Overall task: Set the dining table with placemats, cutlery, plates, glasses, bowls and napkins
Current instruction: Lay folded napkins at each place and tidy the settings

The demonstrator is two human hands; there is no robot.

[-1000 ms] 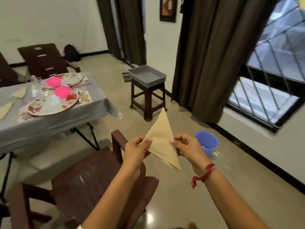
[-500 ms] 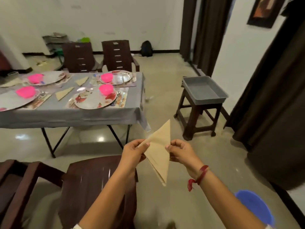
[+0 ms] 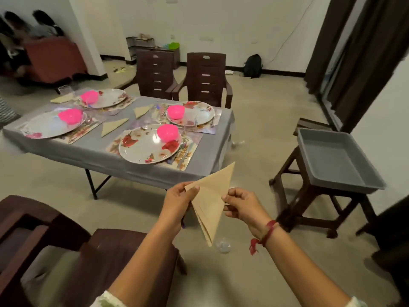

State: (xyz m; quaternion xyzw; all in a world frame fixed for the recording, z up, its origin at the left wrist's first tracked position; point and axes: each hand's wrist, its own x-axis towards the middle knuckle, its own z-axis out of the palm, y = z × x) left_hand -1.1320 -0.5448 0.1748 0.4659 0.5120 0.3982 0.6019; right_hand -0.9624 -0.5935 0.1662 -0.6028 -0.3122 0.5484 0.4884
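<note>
The setting looks almost finished to me. The person stands some steps away from the counter (image 3: 93, 149) and holds one folded beige napkin (image 3: 212, 196) in the air, in front of the body and not yet over the counter. The left hand (image 3: 177, 201) pinches the left corner of it, and the right hand (image 3: 241, 204) pinches the right edge, the fingers of both closed narrow on the paper.

On the counter I count four placemats (image 3: 190, 151), four flowered plates (image 3: 143, 147) and four pink bowls (image 3: 167, 132), one bowl on each plate. Three folded napkins (image 3: 114, 127) lie flat between the places, so I judge the held one is the fourth and last. Some cutlery (image 3: 182, 149) lies just beside the nearest plate; at the other places it is too blurred to count. Of the glasses (image 3: 65, 89) I can make out two for certain. What is left, I believe, is only to carry this napkin over and lay it down.
</note>
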